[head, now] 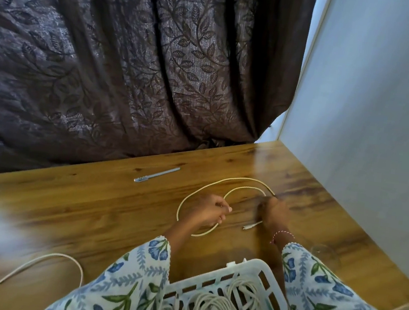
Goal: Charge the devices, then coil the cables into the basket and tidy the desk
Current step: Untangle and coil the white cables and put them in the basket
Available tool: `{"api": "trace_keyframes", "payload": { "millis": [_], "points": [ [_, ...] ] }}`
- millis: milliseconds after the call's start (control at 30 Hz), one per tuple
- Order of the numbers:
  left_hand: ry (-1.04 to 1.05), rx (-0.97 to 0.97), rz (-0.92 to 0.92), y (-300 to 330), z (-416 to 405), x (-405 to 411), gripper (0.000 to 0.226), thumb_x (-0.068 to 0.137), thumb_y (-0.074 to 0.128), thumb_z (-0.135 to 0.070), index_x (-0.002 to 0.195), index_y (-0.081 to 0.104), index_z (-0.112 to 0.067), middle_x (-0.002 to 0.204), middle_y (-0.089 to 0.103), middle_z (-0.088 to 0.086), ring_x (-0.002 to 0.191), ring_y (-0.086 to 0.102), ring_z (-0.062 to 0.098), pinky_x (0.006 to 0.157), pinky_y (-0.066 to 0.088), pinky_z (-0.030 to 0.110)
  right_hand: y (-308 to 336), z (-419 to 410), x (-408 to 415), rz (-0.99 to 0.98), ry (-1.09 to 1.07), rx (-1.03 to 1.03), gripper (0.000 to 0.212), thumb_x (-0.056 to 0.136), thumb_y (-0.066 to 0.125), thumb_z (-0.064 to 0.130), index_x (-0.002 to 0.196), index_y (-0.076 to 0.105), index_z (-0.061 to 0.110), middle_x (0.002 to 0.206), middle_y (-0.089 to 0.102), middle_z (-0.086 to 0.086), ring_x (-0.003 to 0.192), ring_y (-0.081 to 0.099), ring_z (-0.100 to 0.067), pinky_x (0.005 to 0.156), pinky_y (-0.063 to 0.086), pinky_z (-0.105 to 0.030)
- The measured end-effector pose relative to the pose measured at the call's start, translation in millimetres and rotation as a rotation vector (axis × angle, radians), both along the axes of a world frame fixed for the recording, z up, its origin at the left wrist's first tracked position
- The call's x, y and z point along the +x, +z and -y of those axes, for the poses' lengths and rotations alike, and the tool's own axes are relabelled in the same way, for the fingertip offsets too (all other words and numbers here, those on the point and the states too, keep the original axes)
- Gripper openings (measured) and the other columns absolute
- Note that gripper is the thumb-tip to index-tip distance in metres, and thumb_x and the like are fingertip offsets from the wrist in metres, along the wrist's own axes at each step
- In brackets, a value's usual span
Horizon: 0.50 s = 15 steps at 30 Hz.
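1. Our left hand (208,210) has its grip curled round the cream cable (220,182), pinching it on the near-left side of the loop; our right hand (274,213) is curled over the same cable at the loop's right side, though motion blur hides exactly how the fingers sit.
2. The cable lies just beyond the basket (276,292), on the worktop (89,205), laid in two rough turns between our hands. Its long axis runs left to right, and its plug end (247,227) trails free just inside the right wrist, so the right hand is nearer that end.
3. We judge the coming move turns on gathering the turns and drawing them back toward us, since the basket sits nearer us than the loop, between our sleeves.
4. The cable looks thin, braided and limp. Coiled white cables already fill the basket.
5. Left of the basket another white cable (38,260) trails; a pen (157,174) lies farther beyond.
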<state>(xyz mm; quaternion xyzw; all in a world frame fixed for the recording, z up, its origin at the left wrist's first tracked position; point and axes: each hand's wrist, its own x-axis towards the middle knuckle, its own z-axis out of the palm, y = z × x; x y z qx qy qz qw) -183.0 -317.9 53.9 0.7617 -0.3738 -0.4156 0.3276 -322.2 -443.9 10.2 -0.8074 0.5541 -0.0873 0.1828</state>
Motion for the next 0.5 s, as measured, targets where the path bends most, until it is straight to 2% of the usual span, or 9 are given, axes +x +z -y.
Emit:
{"api": "trace_keyframes", "payload": {
  "millis": [67,133,167,267,300,400,500],
  "points": [
    [-0.009,-0.001,-0.012,0,2,-1,0.022,0.095,0.051,-0.023,0.108,0.061,-0.009,0.079,0.059,0.0,0.064,0.053,0.007,0.054,0.037,0.017,5,-2,2,0.051,0.014,0.025,0.025,0.093,0.046,0.013,0.111,0.063,0.015,0.119,0.062,-0.013,0.108,0.059,-0.029,0.094,0.047,-0.037],
    [0.015,-0.028,-0.07,-1,4,-3,0.022,0.095,0.05,-0.024,0.108,0.061,-0.009,0.082,0.06,0.0,0.07,0.055,0.008,0.06,0.04,0.02,10,-2,11,0.2,0.002,0.048,0.017,0.083,0.057,0.008,0.091,0.071,0.012,0.101,0.071,-0.014,0.093,0.064,-0.028,0.084,0.053,-0.036],
    [0.05,-0.054,-0.1,1,4,-5,0.024,0.096,0.05,-0.026,0.109,0.061,-0.01,0.086,0.061,0.001,0.076,0.057,0.01,0.066,0.044,0.023,14,-7,15,0.277,0.005,0.046,0.016,0.078,0.06,0.004,0.082,0.073,0.013,0.094,0.073,-0.011,0.087,0.066,-0.026,0.081,0.052,-0.031],
    [0.2,-0.141,-0.149,3,8,-4,0.028,0.096,0.047,-0.037,0.103,0.06,-0.014,0.102,0.062,0.006,0.101,0.06,0.022,0.092,0.046,0.036,27,-40,17,0.432,0.136,-0.023,0.02,0.073,0.064,-0.004,0.08,0.076,0.01,0.084,0.074,-0.005,0.076,0.064,-0.016,0.074,0.046,-0.022],
    [0.24,-0.167,-0.214,6,8,-5,0.025,0.096,0.047,-0.037,0.099,0.058,-0.015,0.1,0.062,0.006,0.099,0.06,0.022,0.092,0.046,0.035,31,-55,17,0.471,0.196,-0.058,0.02,0.072,0.066,-0.004,0.081,0.076,0.01,0.082,0.074,-0.005,0.073,0.064,-0.016,0.073,0.048,-0.024],
    [0.295,-0.225,-0.446,15,8,-7,0.015,0.096,0.051,-0.025,0.093,0.057,-0.012,0.084,0.062,0.003,0.072,0.059,0.014,0.068,0.048,0.026,40,-89,24,0.562,0.306,-0.1,0.02,0.07,0.068,-0.005,0.082,0.075,0.01,0.079,0.071,-0.001,0.069,0.063,-0.015,0.067,0.05,-0.028],
    [0.307,-0.312,-0.468,23,-2,-3,0.019,0.094,0.05,-0.008,0.08,0.062,-0.012,0.068,0.066,0.0,0.058,0.059,0.009,0.052,0.047,0.018,45,-109,34,0.617,0.383,-0.106,0.02,0.068,0.064,-0.008,0.073,0.072,0.01,0.078,0.07,0.0,0.066,0.06,-0.004,0.064,0.043,-0.012]
  ]
}}
